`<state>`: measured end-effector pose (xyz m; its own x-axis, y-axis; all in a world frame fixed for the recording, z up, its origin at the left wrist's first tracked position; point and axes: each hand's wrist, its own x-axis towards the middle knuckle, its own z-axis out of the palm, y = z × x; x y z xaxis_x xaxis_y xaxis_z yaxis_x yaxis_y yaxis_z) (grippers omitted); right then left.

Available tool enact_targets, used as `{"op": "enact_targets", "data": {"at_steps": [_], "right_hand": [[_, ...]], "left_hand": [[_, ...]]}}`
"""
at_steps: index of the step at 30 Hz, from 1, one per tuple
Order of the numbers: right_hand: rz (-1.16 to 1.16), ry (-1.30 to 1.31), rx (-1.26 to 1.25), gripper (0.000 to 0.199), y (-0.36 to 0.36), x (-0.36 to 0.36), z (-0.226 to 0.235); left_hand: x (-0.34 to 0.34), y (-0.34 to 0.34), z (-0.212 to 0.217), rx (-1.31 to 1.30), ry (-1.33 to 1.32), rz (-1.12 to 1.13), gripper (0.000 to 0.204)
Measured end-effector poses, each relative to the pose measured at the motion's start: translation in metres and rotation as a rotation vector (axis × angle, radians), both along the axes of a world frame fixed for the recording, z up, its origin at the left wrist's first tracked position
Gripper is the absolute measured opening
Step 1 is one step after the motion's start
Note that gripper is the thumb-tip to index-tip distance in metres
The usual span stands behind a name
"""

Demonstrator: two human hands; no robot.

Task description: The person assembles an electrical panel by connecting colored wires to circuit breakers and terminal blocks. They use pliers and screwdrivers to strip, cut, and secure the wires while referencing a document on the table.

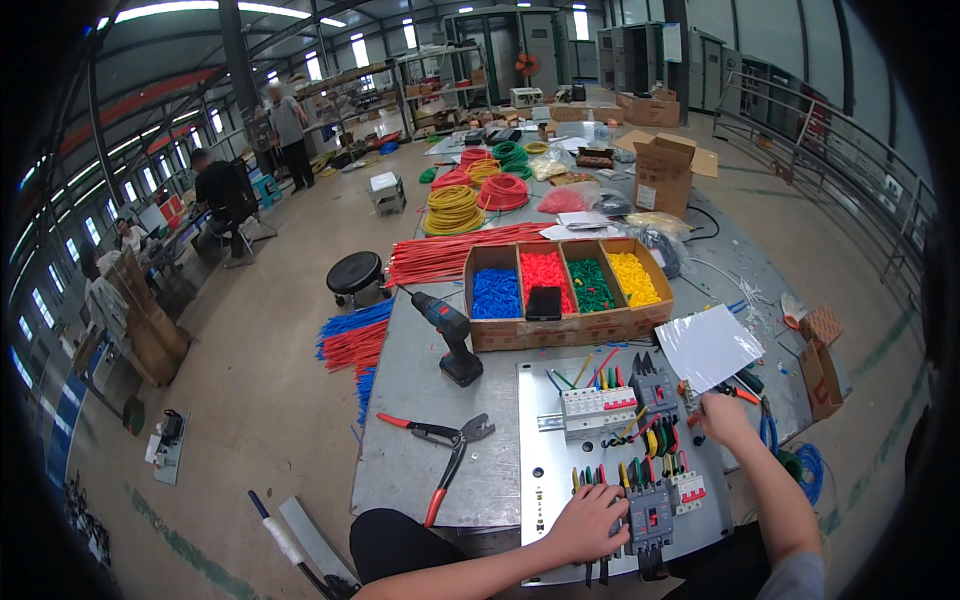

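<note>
A metal mounting plate (545,480) lies at the table's near edge, with wired electrical parts on it. My left hand (590,525) is curled over the left side of the lower grey circuit breaker (652,515), among short wires; what its fingertips grip is hidden. My right hand (728,420) is closed at the plate's right edge, close to an orange-red handle (746,396); what it holds is not clear. Between the hands, black, yellow, green and red wires (660,437) bend below an upper breaker (653,392). A row of white miniature breakers (598,412) sits to their left.
Crimping pliers (455,437) and a cordless drill (450,340) lie left of the plate. Beyond stands a divided cardboard box (560,335) of coloured caps, a black phone (543,303) on its front. White paper (708,347) lies right. Wire coils (453,210) and two people are farther back.
</note>
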<state>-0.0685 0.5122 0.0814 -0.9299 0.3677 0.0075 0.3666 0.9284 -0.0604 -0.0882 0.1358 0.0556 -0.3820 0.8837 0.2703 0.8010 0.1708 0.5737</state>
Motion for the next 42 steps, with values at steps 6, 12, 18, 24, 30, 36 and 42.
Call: {"op": "enact_targets", "data": {"at_steps": [6,12,18,24,30,36,42], "right_hand": [[0.130,-0.064,0.158,0.014,0.000,-0.003,0.000],[0.320,-0.025,0.079,0.019,0.002,-0.001,-0.001],[-0.084,0.063,-0.124,0.034,-0.019,0.005,0.010],[-0.236,0.123,-0.315,0.058,0.012,0.010,-0.004],[-0.286,-0.096,-0.267,0.062,0.028,0.016,-0.017],[-0.205,-0.010,-0.346,0.052,0.031,0.023,-0.024],[-0.260,0.047,-0.289,0.046,0.018,0.018,-0.030]], "left_hand": [[0.000,0.000,0.000,0.039,0.007,-0.007,0.030],[-0.001,0.000,-0.001,0.006,-0.015,-0.008,0.030],[0.001,-0.002,-0.005,0.041,-0.004,0.013,0.030],[0.000,0.000,-0.008,0.063,-0.004,0.006,0.032],[0.001,-0.002,-0.007,0.059,0.005,0.006,0.034],[0.001,0.000,-0.008,0.081,0.028,0.017,0.032],[0.001,0.000,-0.008,0.073,0.024,0.015,0.033]]}}
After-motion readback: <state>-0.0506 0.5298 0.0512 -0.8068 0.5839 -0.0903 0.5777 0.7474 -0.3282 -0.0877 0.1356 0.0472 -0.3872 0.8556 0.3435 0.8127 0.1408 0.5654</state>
